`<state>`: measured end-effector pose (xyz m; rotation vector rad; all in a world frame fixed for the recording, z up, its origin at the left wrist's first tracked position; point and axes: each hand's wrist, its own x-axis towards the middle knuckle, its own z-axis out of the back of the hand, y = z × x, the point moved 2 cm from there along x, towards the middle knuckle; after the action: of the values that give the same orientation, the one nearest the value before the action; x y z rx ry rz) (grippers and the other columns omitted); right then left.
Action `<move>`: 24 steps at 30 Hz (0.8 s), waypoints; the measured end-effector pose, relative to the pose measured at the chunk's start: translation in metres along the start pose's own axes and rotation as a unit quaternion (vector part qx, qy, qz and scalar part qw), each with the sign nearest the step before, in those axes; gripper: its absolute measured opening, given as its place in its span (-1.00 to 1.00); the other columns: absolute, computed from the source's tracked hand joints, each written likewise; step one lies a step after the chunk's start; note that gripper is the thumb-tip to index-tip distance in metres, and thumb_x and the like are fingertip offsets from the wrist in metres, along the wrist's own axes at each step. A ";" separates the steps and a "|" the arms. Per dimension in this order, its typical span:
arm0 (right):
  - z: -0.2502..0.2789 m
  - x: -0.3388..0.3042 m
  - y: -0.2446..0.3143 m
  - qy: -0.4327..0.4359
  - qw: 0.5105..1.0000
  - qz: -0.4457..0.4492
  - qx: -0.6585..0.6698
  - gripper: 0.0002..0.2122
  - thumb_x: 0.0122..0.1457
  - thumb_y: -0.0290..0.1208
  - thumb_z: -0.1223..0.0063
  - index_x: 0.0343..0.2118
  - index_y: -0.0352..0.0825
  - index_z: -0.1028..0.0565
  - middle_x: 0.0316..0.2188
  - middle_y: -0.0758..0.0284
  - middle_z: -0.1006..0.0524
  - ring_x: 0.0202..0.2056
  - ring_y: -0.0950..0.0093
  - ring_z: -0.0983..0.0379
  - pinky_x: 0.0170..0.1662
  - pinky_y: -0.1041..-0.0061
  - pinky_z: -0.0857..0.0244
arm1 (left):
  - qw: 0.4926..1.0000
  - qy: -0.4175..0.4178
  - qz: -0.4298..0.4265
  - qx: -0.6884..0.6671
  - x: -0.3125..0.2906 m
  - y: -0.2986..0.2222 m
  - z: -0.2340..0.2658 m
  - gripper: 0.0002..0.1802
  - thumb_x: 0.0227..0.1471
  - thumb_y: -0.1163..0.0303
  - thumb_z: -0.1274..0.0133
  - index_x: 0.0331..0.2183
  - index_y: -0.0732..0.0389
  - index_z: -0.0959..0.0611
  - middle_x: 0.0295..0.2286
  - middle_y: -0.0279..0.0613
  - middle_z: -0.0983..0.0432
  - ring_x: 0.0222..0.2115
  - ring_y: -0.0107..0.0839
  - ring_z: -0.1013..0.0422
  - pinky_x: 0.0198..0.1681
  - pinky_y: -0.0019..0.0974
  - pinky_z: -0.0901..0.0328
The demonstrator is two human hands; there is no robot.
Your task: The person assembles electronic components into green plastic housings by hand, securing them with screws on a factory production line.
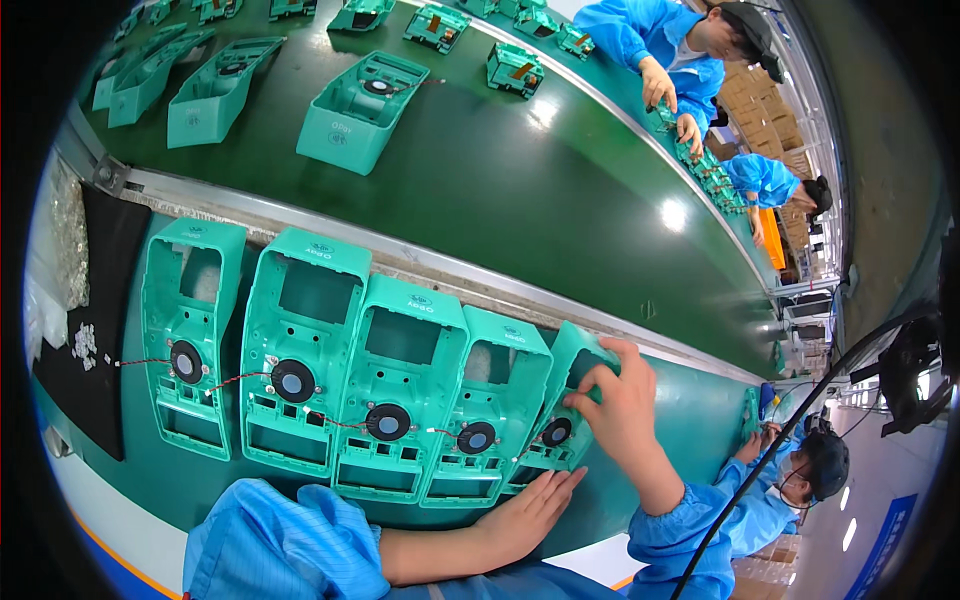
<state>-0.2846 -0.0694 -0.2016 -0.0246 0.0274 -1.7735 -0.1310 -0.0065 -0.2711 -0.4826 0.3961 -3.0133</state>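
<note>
Five green plastic housings stand side by side on the workbench, each with a round black speaker and a thin wire inside. At the right end of the row, the last green plastic housing [566,395] leans at a tilt. My right hand [622,405] grips its upper right edge, thumb and fingers curled over the rim. Low down by the same housing, my left hand [528,512] touches its bottom end with the fingers stretched out and together. Beside it stands another green housing [492,390], with its speaker [476,437] facing up.
Beyond a metal rail [440,258], a dark green conveyor belt [500,170] carries more housings [358,115] and small green assemblies [515,70]. Small white parts [84,345] lie on a black mat [100,400] at left. Co-workers [665,50] sit across and to the right. A black cable [790,430] crosses the right side.
</note>
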 end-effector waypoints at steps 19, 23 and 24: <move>0.062 0.013 -0.055 0.062 0.969 0.225 -0.080 -0.74 -0.19 -0.51 0.02 -0.35 -0.11 -0.46 -0.07 0.40 -0.31 -0.11 0.37 -0.28 -0.11 0.17 -0.16 | 0.997 -0.016 -0.039 -0.058 0.022 0.005 0.035 -0.54 -0.13 0.28 0.15 -0.14 0.26 -0.42 0.03 0.06 -0.09 0.02 -0.11 -0.09 0.09 -0.13 0.06; 0.053 -0.015 -0.083 -0.001 0.977 0.140 0.162 -0.82 -0.16 -0.49 -0.02 -0.40 -0.25 -0.47 -0.19 0.24 -0.43 -0.22 0.26 -0.36 -0.17 0.41 -0.24 | 0.984 -0.079 -0.100 -0.127 -0.011 0.019 0.097 -0.60 -0.13 0.38 0.16 -0.17 0.26 -0.41 -0.01 -0.01 -0.17 -0.06 -0.18 -0.22 0.02 -0.20 -0.10; 0.048 -0.043 -0.105 0.071 0.962 -0.007 0.265 -0.83 -0.13 -0.50 -0.01 -0.39 -0.34 -0.46 -0.19 0.19 -0.43 -0.23 0.23 -0.36 -0.20 0.42 -0.27 | 0.980 -0.092 -0.075 -0.159 -0.024 0.015 0.127 -0.63 -0.12 0.38 0.18 -0.20 0.26 -0.43 -0.03 0.02 -0.20 -0.04 -0.21 -0.20 0.04 -0.21 -0.07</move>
<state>-0.3771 -0.0066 -0.1504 0.4902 -0.3454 -1.7446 -0.0680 -0.0495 -0.1661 -0.8428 0.8690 -3.0173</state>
